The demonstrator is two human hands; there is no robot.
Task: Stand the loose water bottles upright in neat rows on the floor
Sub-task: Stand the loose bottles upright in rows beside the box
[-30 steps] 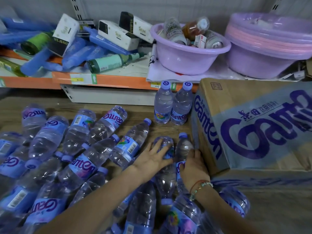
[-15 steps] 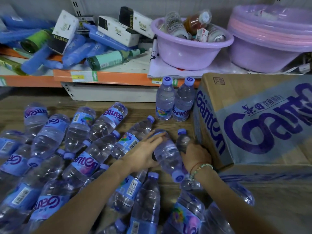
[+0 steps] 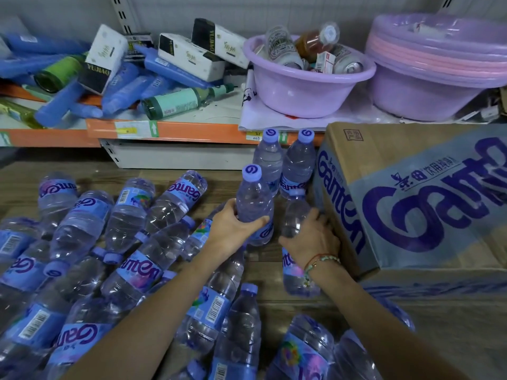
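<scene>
Loose water bottles (image 3: pixel 129 242) lie on their sides across the left and middle of the wooden floor (image 3: pixel 24 176), piled against one another with caps pointing various ways, many toward the near left; bare floor shows only in a strip behind them, below the orange-edged shelf (image 3: pixel 175 131). The left hand (image 3: pixel 233 231) is wrapped round the lower body of one bottle (image 3: pixel 253 204), thumb across its front, holding it upright with its cap on top and its long axis vertical. Just behind it two upright bottles (image 3: pixel 284 165) stand side by side in a row, close against the shelf base and beside the cardboard carton (image 3: pixel 411 204). A narrow gap of floor lies between the held bottle and the carton; there the right hand (image 3: pixel 311 237) curls round a second bottle (image 3: pixel 295 215), which stands nearly upright with its cap away from the camera, the fingers touching the carton's edge. More bottles lie near the bottom edge, under both forearms.
</scene>
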